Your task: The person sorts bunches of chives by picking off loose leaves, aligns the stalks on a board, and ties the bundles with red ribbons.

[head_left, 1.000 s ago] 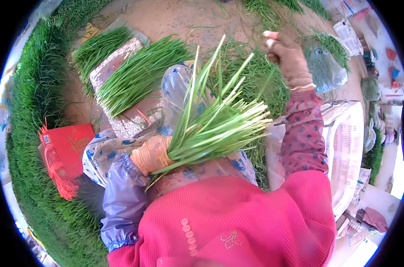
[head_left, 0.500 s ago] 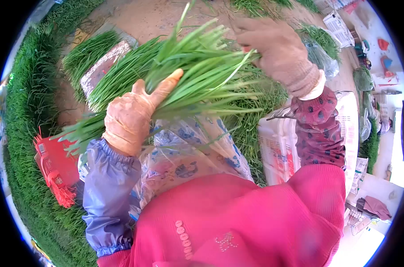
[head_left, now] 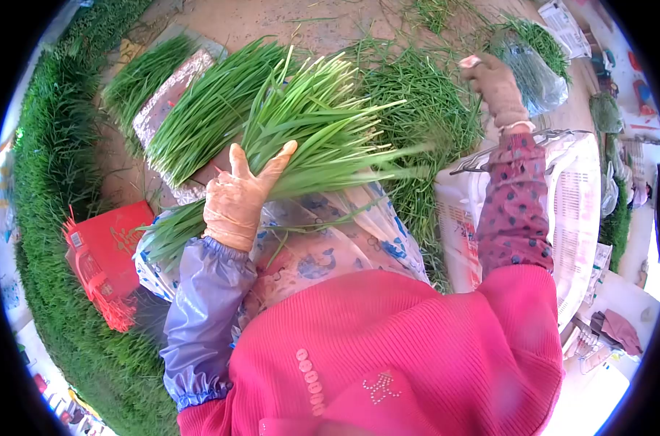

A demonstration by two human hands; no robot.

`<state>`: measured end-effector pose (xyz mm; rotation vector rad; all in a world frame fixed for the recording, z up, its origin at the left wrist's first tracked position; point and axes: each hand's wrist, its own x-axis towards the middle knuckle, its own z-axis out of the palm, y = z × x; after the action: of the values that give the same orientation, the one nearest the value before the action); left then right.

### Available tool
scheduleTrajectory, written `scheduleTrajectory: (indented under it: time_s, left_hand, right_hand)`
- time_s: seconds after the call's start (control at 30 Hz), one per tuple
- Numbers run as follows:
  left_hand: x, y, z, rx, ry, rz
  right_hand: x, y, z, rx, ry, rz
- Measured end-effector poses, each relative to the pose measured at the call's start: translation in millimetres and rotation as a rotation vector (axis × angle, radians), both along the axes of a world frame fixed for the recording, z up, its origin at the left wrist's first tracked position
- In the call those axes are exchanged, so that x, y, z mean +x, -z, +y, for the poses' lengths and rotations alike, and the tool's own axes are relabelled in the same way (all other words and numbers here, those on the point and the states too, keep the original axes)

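Observation:
My left hand (head_left: 235, 202), in a pale thin glove, grips a bunch of garlic chives (head_left: 322, 131) above my lap. Its thumb and a finger stick out over the leaves, and the other fingers are hidden. The pale cut ends point up and right; leaf tips hang at the left. My right hand (head_left: 493, 83), in a brownish knit glove, is raised away from the bunch at the upper right, with fingers curled. A pinkish-white bit shows at its fingertips; I cannot make out whether it holds anything. Another bundle of chives (head_left: 213, 109) lies behind the held bunch.
Loose green trimmings (head_left: 417, 102) cover the ground ahead. A white plastic basket (head_left: 573, 211) stands at my right, with a bag of greens (head_left: 529, 73) beyond it. At left are a red box (head_left: 115, 240) and a long bank of greens (head_left: 50, 160). Patterned plastic (head_left: 322, 254) covers my lap.
My right hand has moved right, away from the cut ends of the bunch. My left hand, still gripping the chives, has shifted slightly right and the bunch sits lower.

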<state>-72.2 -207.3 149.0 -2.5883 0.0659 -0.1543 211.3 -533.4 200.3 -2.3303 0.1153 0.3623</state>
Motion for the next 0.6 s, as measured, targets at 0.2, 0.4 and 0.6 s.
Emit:
scheduleTrajectory:
  time_s: [0.2, 0.4, 0.6]
  left_hand:
    - [5, -13, -12, 0.0, -0.034, 0.067]
    - [5, -16, -19, 0.086, -0.017, 0.05]
    - [-2, -5, -16, -0.077, 0.005, -0.059]
  right_hand:
    - [-55, -24, 71, -0.296, -0.743, -0.234]
    - [-113, 24, 151, -0.244, -0.863, -0.206]
    - [-138, 37, 142, 0.239, -0.478, -0.105]
